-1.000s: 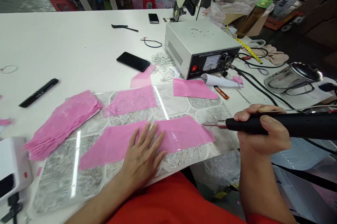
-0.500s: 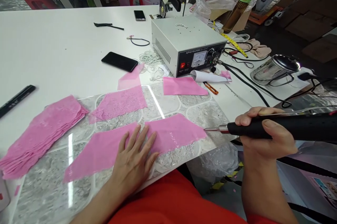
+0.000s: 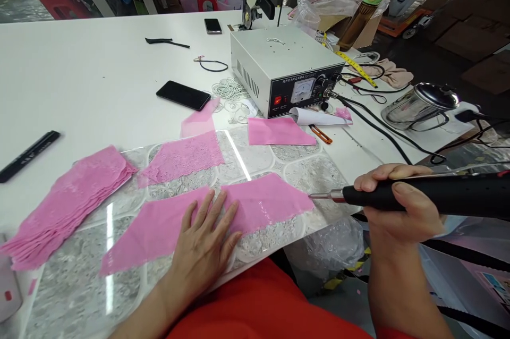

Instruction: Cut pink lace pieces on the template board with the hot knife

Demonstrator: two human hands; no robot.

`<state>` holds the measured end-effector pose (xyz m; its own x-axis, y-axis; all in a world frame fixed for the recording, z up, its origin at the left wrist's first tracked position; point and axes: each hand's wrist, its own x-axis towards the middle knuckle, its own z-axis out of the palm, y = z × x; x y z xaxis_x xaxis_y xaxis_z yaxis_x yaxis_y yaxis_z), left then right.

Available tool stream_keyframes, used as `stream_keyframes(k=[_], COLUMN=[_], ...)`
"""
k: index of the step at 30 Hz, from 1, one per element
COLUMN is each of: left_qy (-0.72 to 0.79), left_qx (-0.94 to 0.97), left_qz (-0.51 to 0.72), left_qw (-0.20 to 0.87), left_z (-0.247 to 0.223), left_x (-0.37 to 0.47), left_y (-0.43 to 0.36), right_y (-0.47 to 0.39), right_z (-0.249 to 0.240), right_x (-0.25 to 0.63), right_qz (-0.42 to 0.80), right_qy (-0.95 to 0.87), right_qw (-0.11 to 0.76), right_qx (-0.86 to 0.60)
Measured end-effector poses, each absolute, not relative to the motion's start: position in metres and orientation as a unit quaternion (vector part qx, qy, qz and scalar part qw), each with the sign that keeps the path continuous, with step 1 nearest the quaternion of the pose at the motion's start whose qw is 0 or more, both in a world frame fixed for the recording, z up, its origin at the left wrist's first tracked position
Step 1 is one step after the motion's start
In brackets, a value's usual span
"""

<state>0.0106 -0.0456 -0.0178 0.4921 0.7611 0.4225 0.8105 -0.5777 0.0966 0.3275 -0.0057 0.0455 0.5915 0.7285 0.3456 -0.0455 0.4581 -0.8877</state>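
Observation:
My left hand (image 3: 207, 238) lies flat with its fingers spread, across the neighbouring ends of a left pink fabric piece (image 3: 155, 232) and a right pink fabric piece (image 3: 266, 201). My right hand (image 3: 398, 201) is wrapped round a black handheld tool (image 3: 450, 194). The tool's metal tip touches or nearly touches the right piece's pointed end. Both pieces rest on a grey stone-patterned mat (image 3: 91, 264). Behind them are a textured pink piece (image 3: 183, 157) and a smaller pink piece (image 3: 279, 130). A stack of pink fabric (image 3: 71, 201) sits at the left.
A grey control box (image 3: 282, 62) with black cables stands at the back. Around it are a black phone (image 3: 183, 95), an orange cutter (image 3: 321, 134), a glass mug (image 3: 418, 105) and a yellow tape measure (image 3: 358, 69). A black marker-like object (image 3: 30, 155) lies far left.
The whole view has shifted slightly. Both hands, the tool and the fabric pieces keep nearly the same positions relative to each other.

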Motion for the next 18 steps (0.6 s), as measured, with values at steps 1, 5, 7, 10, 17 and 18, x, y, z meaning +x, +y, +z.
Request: stream_keyframes(k=[1, 5, 7, 10, 17, 18], left_qy=[-0.456, -0.457, -0.459, -0.461, -0.465, -0.465], left_qx=[-0.861, -0.861, -0.86, -0.859, -0.858, -0.857], left_qz=[-0.216, -0.217, -0.217, -0.217, -0.214, -0.214], left_qw=[0.058, 0.056, 0.055, 0.054, 0.053, 0.052], left_z=[-0.018, -0.019, -0.018, -0.018, -0.018, -0.018], left_x=[0.011, 0.011, 0.011, 0.011, 0.011, 0.011], left_y=[-0.046, -0.046, -0.046, -0.046, -0.046, -0.047], right_y=[-0.005, -0.003, -0.001, 0.003, 0.006, 0.006], right_z=[0.045, 0.046, 0.046, 0.045, 0.041, 0.041], right_x=[0.328, 0.325, 0.321, 0.316, 0.309, 0.308], right_qz=[0.25, 0.241, 0.245, 0.253, 0.256, 0.256], right_qy=[-0.377, -0.378, -0.379, -0.385, -0.417, -0.414], right_qw=[0.767, 0.774, 0.775, 0.776, 0.766, 0.768], right_qx=[-0.455, -0.447, -0.442, -0.431, -0.417, -0.418])
